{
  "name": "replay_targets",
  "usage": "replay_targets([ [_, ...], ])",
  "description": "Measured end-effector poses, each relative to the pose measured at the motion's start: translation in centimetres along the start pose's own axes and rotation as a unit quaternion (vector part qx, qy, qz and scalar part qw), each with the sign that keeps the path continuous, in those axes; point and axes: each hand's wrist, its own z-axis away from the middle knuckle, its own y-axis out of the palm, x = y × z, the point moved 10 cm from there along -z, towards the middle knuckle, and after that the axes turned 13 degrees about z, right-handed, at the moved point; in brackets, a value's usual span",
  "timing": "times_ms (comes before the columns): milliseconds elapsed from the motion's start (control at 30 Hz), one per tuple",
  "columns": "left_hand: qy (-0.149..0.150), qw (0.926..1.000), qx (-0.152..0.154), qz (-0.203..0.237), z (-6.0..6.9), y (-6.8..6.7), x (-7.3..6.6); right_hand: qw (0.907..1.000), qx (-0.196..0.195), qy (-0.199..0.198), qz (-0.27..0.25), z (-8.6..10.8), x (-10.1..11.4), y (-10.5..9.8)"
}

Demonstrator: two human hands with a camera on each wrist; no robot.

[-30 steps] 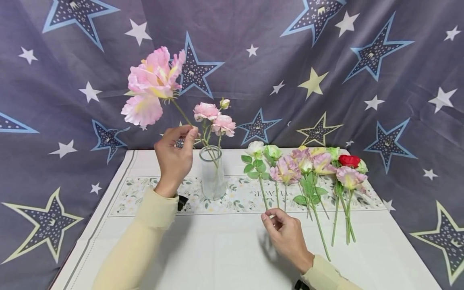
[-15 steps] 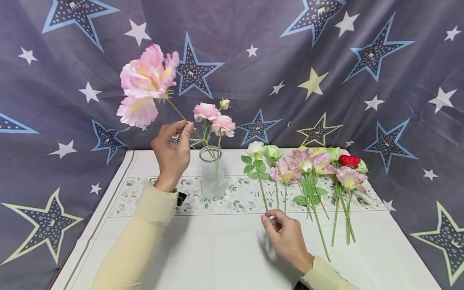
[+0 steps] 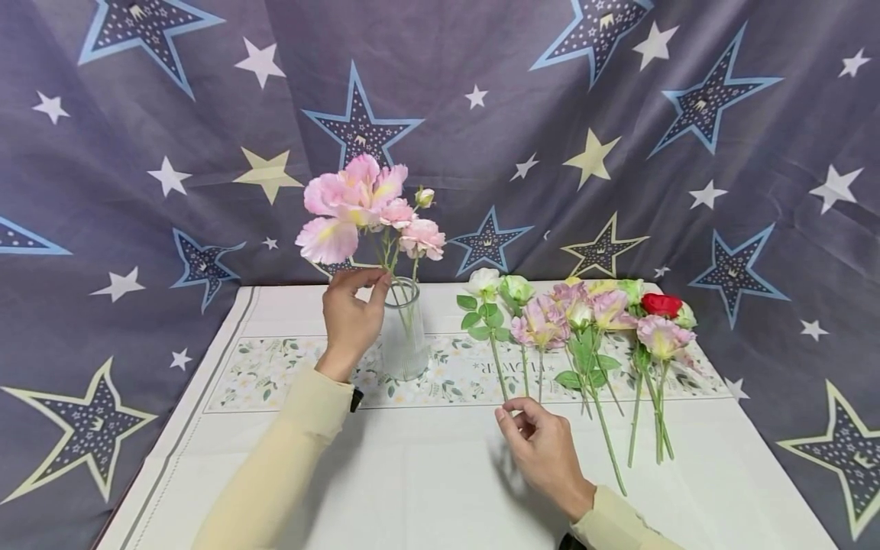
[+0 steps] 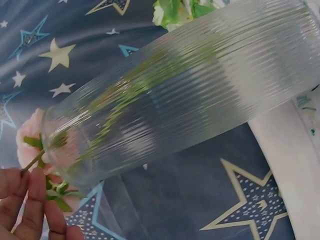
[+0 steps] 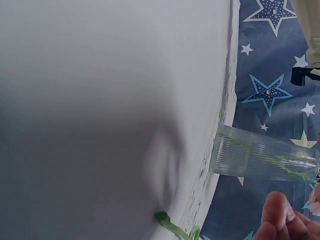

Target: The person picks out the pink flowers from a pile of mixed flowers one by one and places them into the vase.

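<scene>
My left hand (image 3: pixel 352 325) pinches the stem of a large pink flower (image 3: pixel 351 202) with yellow-tinged petals, just above the mouth of a clear ribbed glass vase (image 3: pixel 406 347). That flower leans left over the vase. Smaller pink blooms (image 3: pixel 423 239) and a bud stand in the vase, their green stems visible through the glass in the left wrist view. My right hand (image 3: pixel 546 454) hovers low over the table with loosely curled fingers, beside the lower end of the stem of a white rose (image 3: pixel 484 283). In the right wrist view a stem end (image 5: pixel 162 217) lies apart from the fingertips (image 5: pixel 276 207).
Several loose flowers lie at the right: green-white roses (image 3: pixel 517 290), mauve blooms (image 3: pixel 541 325), a red flower (image 3: pixel 662 305). A floral-printed strip (image 3: pixel 271 374) runs across the white tablecloth (image 3: pixel 412 473). A dark star-patterned curtain (image 3: pixel 454 168) hangs behind the table.
My left hand has moved right and down toward the vase mouth, and the large pink flower has come down beside the smaller blooms. The right hand has stayed in place.
</scene>
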Motion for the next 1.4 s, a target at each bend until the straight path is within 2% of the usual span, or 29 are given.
replay_targets([
  [200,-0.008,0.9993,0.018,-0.032,0.5,0.6,0.8,1.0,0.006,0.002,0.0,0.0,-0.2,0.1],
  [367,-0.048,0.9968,0.036,-0.053,1.0,0.9,1.8,1.0,0.003,-0.001,-0.002,0.0,-0.2,0.1],
  [533,-0.094,0.991,0.056,-0.077,1.5,1.1,2.6,1.0,0.005,-0.002,-0.003,-0.1,-0.1,0.2],
  [633,-0.104,0.9886,0.067,-0.086,1.7,1.2,2.9,1.0,0.009,0.003,0.0,-0.1,-0.2,0.3],
  [767,-0.101,0.9874,0.065,-0.103,2.0,1.0,2.8,0.9999,0.014,0.005,0.001,-0.1,-0.1,0.4],
  [833,-0.111,0.9859,0.058,-0.111,2.3,0.7,2.9,0.9998,0.016,0.006,0.002,-0.1,-0.1,0.4],
  [933,-0.111,0.9838,0.066,-0.124,3.2,0.6,3.1,0.9998,0.019,0.008,0.003,0.0,-0.2,0.5],
  [1067,-0.133,0.984,0.059,-0.102,4.6,0.4,3.8,0.9998,0.02,0.009,0.005,0.0,-0.1,0.6],
  [1167,-0.159,0.9836,0.033,-0.078,5.6,-0.1,4.4,0.9998,0.019,0.006,0.006,-0.1,0.0,0.5],
  [1267,-0.164,0.9836,0.021,-0.071,6.2,-0.4,4.5,0.9998,0.017,0.004,0.01,-0.2,0.1,0.4],
  [1400,-0.165,0.9825,0.021,-0.085,6.7,-0.8,4.6,0.9998,0.013,0.005,0.017,-0.3,0.0,0.2],
])
